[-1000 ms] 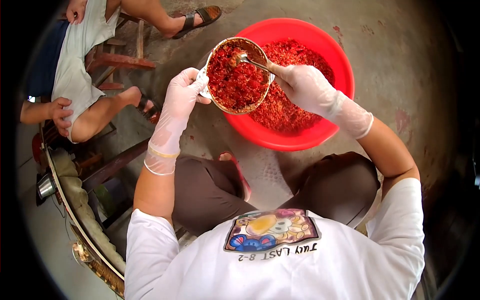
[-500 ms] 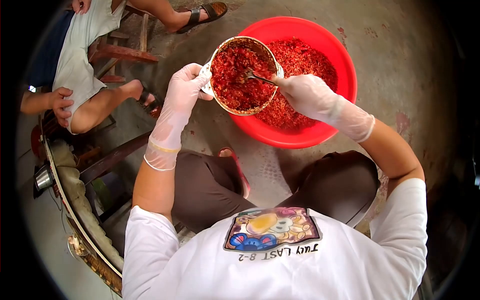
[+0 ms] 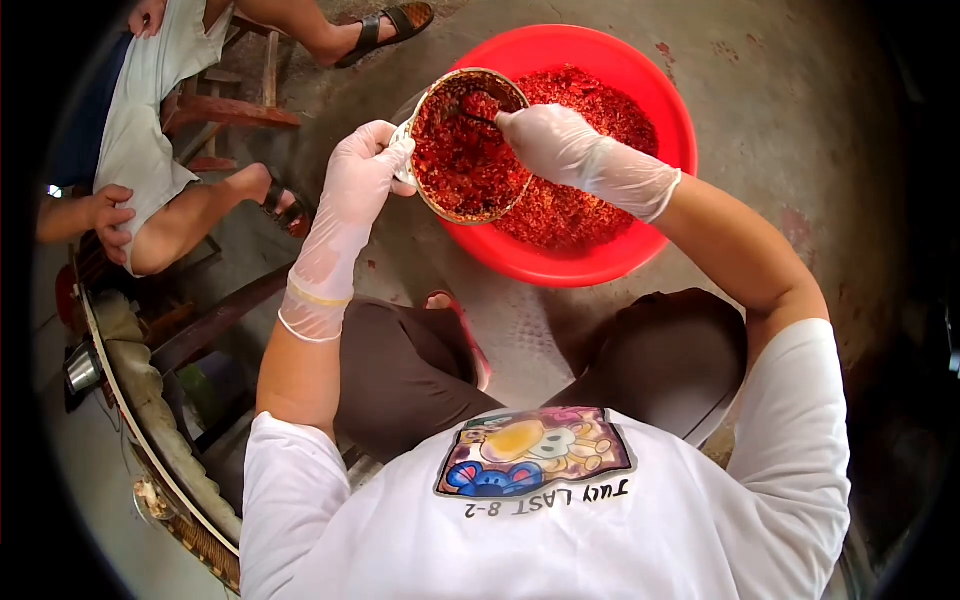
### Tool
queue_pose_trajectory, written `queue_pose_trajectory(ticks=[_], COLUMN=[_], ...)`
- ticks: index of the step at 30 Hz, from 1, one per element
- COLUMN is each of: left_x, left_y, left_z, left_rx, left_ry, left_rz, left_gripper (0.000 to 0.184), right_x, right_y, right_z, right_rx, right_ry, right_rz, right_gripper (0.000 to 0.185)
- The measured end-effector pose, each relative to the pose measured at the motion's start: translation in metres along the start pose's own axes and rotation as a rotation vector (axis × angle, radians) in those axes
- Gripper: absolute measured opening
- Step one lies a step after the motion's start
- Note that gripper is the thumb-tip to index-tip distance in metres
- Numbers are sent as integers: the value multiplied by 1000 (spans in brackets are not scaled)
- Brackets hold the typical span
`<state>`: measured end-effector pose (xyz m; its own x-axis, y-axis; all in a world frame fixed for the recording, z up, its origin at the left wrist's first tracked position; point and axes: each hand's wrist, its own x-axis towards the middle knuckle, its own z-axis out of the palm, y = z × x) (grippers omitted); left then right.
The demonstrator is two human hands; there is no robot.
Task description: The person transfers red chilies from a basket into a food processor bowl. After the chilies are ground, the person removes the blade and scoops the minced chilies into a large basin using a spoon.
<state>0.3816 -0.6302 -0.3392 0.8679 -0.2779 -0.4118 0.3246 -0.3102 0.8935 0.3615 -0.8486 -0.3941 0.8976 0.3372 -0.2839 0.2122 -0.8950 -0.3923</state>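
Observation:
My left hand [image 3: 372,170], in a clear glove, is closed on the side handle of a pale pot [image 3: 420,205], tilted over a wide red basin [image 3: 678,135]. Chopped red chili mash [image 3: 450,160] coats the inside of the pot and lies in it. Gloved as well, my right hand [image 3: 552,143] grips a metal spoon [image 3: 486,120]. The spoon's head is inside the pot near the far wall, with a lump of red mash on it. More chopped chili [image 3: 590,205] spreads over the basin, partly hidden by the pot and my right hand.
Another person sits at the left, a hand [image 3: 110,222] on one knee, beside a wooden stool [image 3: 230,110]. A large round tray [image 3: 128,400] with a rim stands at my lower left. My bent knees flank the concrete floor [image 3: 530,340] before the basin.
The spoon has moved from the middle of the mash toward the pot's far side and now carries a lump. My right hand moved left and away from me. The pot shifted slightly left.

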Motion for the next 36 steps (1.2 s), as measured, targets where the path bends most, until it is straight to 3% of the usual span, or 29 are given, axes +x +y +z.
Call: queue_pose_trajectory(ticks=[5, 9, 16, 21, 25, 28, 29, 36], left_x=[2, 8, 10, 2, 2, 2, 3, 1], left_y=[-3, -6, -7, 0, -2, 0, -1, 7], left_z=[-2, -1, 12, 20, 17, 20, 21, 30], left_rx=[46, 122, 245, 411, 445, 463, 482, 398], left_ry=[20, 29, 135, 247, 284, 297, 301, 247], left_rz=[-16, 2, 205, 327, 374, 381, 400, 275], left_gripper=[8, 7, 9, 9, 9, 9, 9, 10], right_x=[-1, -32, -88, -113, -138, -159, -162, -161], right_y=[1, 7, 25, 60, 82, 91, 86, 92], right_z=[6, -10, -32, -15, 20, 45, 47, 77], right_rx=[151, 63, 73, 471, 319, 159, 64, -228], right_ry=[-79, -73, 42, 244, 347, 192, 47, 53], right_rz=[-56, -65, -44, -35, -15, 41, 136, 60], right_gripper=[19, 21, 23, 27, 26, 31, 36, 30])
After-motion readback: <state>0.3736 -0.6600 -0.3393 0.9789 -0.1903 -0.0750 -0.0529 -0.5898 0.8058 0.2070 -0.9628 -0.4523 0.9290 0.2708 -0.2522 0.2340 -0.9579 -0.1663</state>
